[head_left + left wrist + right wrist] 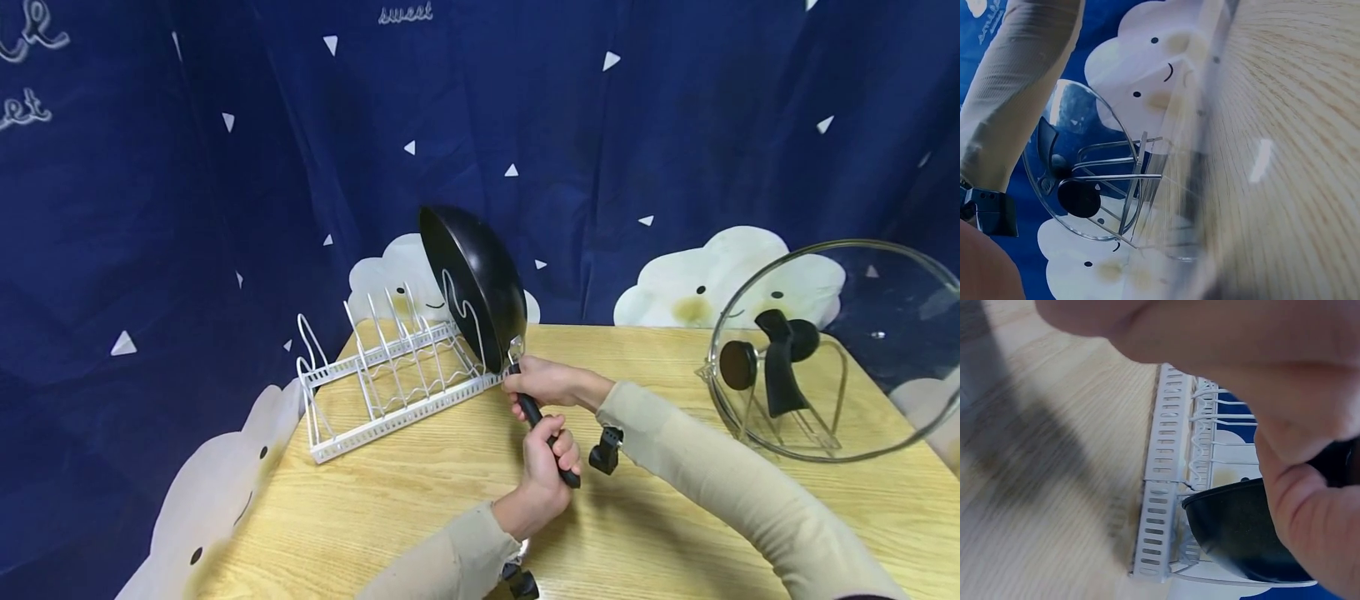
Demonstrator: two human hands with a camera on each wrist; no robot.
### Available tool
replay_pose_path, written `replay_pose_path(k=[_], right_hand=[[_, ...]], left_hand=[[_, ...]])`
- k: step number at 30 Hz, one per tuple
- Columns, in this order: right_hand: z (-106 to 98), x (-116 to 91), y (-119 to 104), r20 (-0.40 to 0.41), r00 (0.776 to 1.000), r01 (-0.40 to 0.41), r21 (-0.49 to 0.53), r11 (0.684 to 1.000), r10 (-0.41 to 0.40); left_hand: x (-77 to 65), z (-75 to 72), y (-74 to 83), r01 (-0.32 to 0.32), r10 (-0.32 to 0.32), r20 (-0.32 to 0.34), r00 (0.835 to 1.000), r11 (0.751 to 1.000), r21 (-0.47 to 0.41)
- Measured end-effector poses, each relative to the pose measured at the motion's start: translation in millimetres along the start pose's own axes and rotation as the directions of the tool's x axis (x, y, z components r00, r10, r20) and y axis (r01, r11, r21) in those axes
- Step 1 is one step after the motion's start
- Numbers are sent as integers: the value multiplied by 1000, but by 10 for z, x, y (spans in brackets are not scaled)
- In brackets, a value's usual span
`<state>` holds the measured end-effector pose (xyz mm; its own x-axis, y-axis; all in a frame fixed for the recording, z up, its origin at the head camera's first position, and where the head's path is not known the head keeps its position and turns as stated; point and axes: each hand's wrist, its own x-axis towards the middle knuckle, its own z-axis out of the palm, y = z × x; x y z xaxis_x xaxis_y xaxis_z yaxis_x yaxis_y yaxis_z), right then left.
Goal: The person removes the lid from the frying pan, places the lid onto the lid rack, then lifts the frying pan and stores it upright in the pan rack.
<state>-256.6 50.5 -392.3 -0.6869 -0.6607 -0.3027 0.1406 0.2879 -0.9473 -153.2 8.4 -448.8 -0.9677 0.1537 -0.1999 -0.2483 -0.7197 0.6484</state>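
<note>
A black wok (487, 283) stands tilted on its side at the right end of a white wire pan rack (405, 417). One of the rack's wire dividers shows in front of its open side. My right hand (551, 382) grips the wok's black handle (531, 408) close to the pan. Lower down, my left hand (546, 467) is wrapped around the same handle near its end. In the right wrist view, the wok's rim (1222, 490) sits among the rack's wires, beside the slotted rail (1160, 506), with fingers hiding part of the pan.
To the right, a large glass lid (832, 458) with a black handle stands upright in a wire holder (843, 383). Both rest on the wooden table (660, 517). Behind the table hangs a dark blue curtain (570, 108) with clouds and triangles.
</note>
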Motion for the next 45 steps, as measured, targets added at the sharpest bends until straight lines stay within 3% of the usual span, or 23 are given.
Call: replay_pose_path(k=[6,21,34,39,45], right_hand=[[-21,54,68,12,1000,-19,-16,1000,19],[-106,161,133,46,998,-38,10,999,38],[-163,208,165,93,994,-64,20,998,62],[-157,157,156,69,994,-85,1,996,85],[-136,138,144,49,994,-93,-58,994,96]], left_hand=[[29,-22,-35,22,-23,-19,1000,999,-28],[155,-92,-70,39,-38,-49,998,999,18],[229,-183,-66,65,-63,-31,998,996,61],[258,-225,-94,76,-73,-43,996,993,90],[309,-275,-130,43,-39,-40,998,992,119]])
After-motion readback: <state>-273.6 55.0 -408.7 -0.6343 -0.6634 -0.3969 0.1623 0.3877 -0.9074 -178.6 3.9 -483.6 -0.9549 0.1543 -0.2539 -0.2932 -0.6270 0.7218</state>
